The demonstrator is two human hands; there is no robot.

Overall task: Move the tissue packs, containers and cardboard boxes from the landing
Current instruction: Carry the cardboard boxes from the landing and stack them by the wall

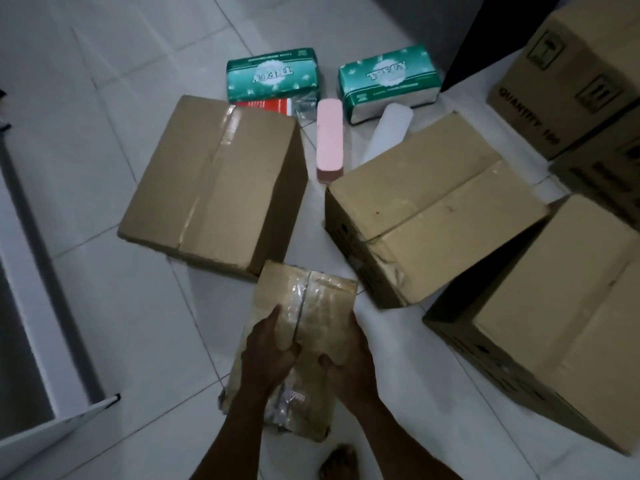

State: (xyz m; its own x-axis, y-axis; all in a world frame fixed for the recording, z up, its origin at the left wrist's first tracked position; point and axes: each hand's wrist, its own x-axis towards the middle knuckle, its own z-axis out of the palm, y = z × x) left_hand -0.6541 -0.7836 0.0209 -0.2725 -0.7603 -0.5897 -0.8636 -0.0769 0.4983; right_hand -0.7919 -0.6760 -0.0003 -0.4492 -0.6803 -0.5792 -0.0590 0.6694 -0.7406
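I hold a small taped cardboard parcel (pixel 311 306) above the tiled floor, my left hand (pixel 268 355) gripping its left side and my right hand (pixel 349 362) its right side. Beyond it a sealed cardboard box (pixel 214 178) lies at the left and a second, dented box (pixel 433 209) at the right. Between them stand a pink container (pixel 329 140) and a white container (pixel 388 133). Two green tissue packs (pixel 272 74) (pixel 388 77) lie at the back, the left one resting on a red flat pack (pixel 263 105).
Larger cardboard boxes are stacked at the right (pixel 568 292) (pixel 581 84). A dark panel (pixel 485 39) rises behind the right tissue pack. A white railing or frame (pixel 31 271) runs along the left edge. My bare foot (pixel 337 462) shows at the bottom.
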